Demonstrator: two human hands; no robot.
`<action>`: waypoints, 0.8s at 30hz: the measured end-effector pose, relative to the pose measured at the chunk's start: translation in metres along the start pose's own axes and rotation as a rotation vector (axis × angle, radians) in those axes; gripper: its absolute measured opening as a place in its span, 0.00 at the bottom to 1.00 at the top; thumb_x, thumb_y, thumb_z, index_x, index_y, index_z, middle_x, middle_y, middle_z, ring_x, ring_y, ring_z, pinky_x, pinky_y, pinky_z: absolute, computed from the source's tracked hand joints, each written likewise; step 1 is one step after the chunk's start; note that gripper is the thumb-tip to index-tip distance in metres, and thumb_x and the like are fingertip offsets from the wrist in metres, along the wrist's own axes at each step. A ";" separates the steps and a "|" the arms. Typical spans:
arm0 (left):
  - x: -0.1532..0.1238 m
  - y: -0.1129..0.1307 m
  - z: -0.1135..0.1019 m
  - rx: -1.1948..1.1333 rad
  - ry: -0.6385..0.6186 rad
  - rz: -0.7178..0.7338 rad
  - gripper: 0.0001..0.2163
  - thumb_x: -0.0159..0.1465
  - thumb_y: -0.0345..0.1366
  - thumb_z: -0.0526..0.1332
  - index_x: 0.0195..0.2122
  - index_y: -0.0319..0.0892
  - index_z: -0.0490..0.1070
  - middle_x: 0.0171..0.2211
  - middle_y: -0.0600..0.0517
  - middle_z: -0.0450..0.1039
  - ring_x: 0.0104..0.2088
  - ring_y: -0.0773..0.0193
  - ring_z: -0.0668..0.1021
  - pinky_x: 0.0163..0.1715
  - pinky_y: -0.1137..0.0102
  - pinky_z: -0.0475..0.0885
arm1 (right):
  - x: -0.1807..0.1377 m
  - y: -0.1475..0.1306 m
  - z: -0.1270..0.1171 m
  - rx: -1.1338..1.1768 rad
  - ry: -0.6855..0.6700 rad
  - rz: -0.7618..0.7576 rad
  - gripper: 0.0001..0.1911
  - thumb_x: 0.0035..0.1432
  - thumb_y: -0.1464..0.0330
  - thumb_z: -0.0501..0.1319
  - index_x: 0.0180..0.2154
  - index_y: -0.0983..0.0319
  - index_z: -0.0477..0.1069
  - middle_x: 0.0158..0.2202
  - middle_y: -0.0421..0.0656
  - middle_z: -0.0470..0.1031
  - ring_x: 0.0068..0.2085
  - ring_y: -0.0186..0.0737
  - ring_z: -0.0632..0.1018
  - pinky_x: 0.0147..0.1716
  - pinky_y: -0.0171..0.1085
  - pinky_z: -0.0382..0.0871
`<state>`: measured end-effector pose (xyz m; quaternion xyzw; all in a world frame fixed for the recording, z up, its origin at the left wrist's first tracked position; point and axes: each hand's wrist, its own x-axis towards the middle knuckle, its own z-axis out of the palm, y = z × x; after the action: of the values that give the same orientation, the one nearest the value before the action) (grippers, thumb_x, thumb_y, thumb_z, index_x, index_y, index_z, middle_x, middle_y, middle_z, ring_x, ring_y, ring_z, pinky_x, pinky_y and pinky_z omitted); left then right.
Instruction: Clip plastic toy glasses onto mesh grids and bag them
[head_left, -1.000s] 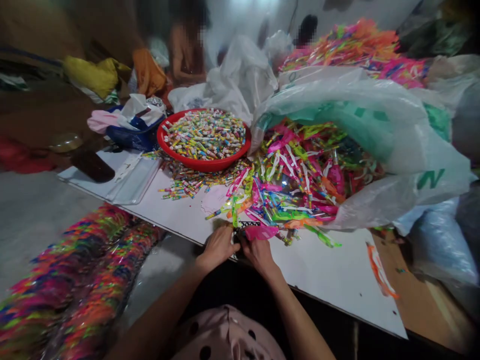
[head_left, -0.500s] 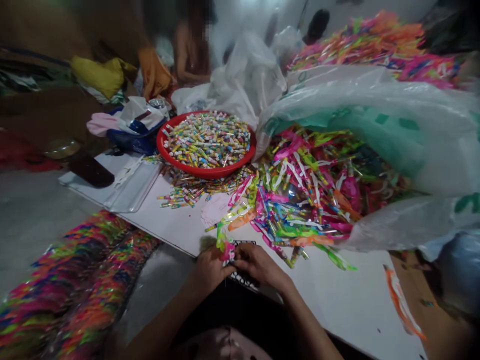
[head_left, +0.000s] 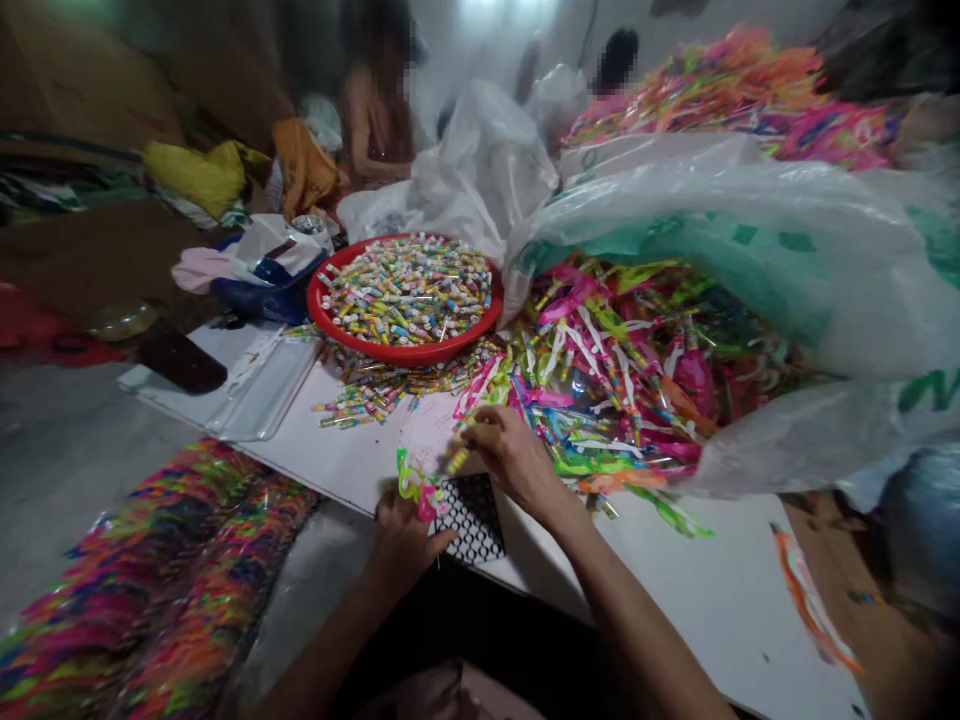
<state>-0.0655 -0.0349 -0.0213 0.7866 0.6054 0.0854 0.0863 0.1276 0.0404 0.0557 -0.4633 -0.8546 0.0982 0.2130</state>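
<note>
Right hand (head_left: 514,462) has moved off the left, fingers pinching a small striped tube (head_left: 457,461); left hand (head_left: 405,550) closed on a green-pink plastic strip (head_left: 411,482), just above black dotted mesh (head_left: 471,517) on white table (head_left: 697,590)

You are sitting in what looks like a cramped piecework workshop: a bare concrete floor (head_left: 67,470) is spreading across the lower left, cardboard (head_left: 82,80) is leaning at upper left, plastic sacks (head_left: 750,230) are bulging at right, and another person (head_left: 375,125) is sitting at top centre beyond a red basin (head_left: 397,352) heaped with small colourful pieces (head_left: 405,290).
</note>
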 end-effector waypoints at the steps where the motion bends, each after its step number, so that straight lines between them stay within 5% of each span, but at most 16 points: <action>1: 0.006 -0.001 -0.001 0.029 0.014 0.011 0.16 0.55 0.44 0.66 0.40 0.38 0.75 0.45 0.38 0.74 0.51 0.42 0.71 0.53 0.48 0.62 | -0.018 0.007 -0.002 -0.023 -0.029 -0.010 0.13 0.62 0.73 0.54 0.44 0.60 0.73 0.46 0.47 0.71 0.44 0.40 0.71 0.40 0.36 0.66; 4: 0.024 -0.001 -0.010 0.041 -0.029 0.011 0.20 0.55 0.43 0.66 0.44 0.36 0.74 0.48 0.36 0.72 0.52 0.42 0.70 0.52 0.50 0.62 | -0.069 0.022 0.007 -0.097 -0.136 0.001 0.13 0.61 0.75 0.53 0.41 0.61 0.75 0.45 0.48 0.73 0.43 0.42 0.74 0.41 0.38 0.69; 7: 0.033 0.003 -0.017 0.013 -0.061 -0.025 0.23 0.57 0.43 0.65 0.50 0.36 0.70 0.52 0.36 0.69 0.55 0.44 0.67 0.54 0.52 0.59 | -0.092 0.024 0.020 -0.088 -0.068 0.111 0.16 0.62 0.72 0.51 0.48 0.59 0.72 0.50 0.49 0.72 0.47 0.45 0.74 0.43 0.43 0.71; 10: 0.033 0.007 -0.021 -0.040 -0.084 -0.050 0.21 0.58 0.44 0.63 0.49 0.35 0.70 0.53 0.36 0.68 0.56 0.46 0.67 0.55 0.53 0.58 | -0.085 0.019 0.002 -0.056 0.250 0.173 0.21 0.63 0.69 0.51 0.57 0.60 0.64 0.57 0.53 0.64 0.56 0.49 0.68 0.50 0.48 0.68; 14: 0.025 0.006 -0.019 -0.134 -0.063 -0.038 0.20 0.60 0.43 0.61 0.49 0.36 0.68 0.54 0.38 0.67 0.57 0.49 0.66 0.56 0.54 0.58 | -0.068 0.019 -0.068 -0.217 0.768 0.241 0.35 0.57 0.62 0.60 0.63 0.61 0.51 0.62 0.54 0.52 0.64 0.56 0.54 0.58 0.59 0.53; 17: 0.016 0.002 -0.022 -0.240 -0.055 -0.056 0.24 0.57 0.43 0.64 0.51 0.37 0.66 0.52 0.40 0.68 0.55 0.50 0.68 0.55 0.55 0.60 | -0.070 0.018 -0.110 -0.373 0.892 0.254 0.40 0.56 0.62 0.62 0.65 0.60 0.47 0.65 0.54 0.46 0.66 0.57 0.50 0.60 0.59 0.48; 20: 0.006 -0.003 -0.044 -0.385 0.025 -0.100 0.31 0.53 0.45 0.67 0.56 0.37 0.61 0.52 0.39 0.67 0.55 0.49 0.69 0.55 0.54 0.62 | -0.082 0.009 -0.109 -0.331 0.803 0.268 0.36 0.57 0.61 0.60 0.63 0.62 0.51 0.63 0.56 0.52 0.64 0.54 0.56 0.58 0.56 0.54; 24: 0.009 -0.002 -0.108 -0.631 0.345 -0.119 0.37 0.56 0.46 0.64 0.63 0.43 0.51 0.60 0.41 0.58 0.60 0.51 0.63 0.57 0.55 0.63 | -0.102 -0.007 -0.051 -0.121 0.292 0.494 0.28 0.60 0.61 0.55 0.60 0.63 0.57 0.50 0.53 0.71 0.49 0.49 0.74 0.44 0.46 0.70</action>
<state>-0.0909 -0.0219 0.0829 0.6587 0.5997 0.3941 0.2261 0.1944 -0.0504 0.0756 -0.6784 -0.6805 0.0285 0.2754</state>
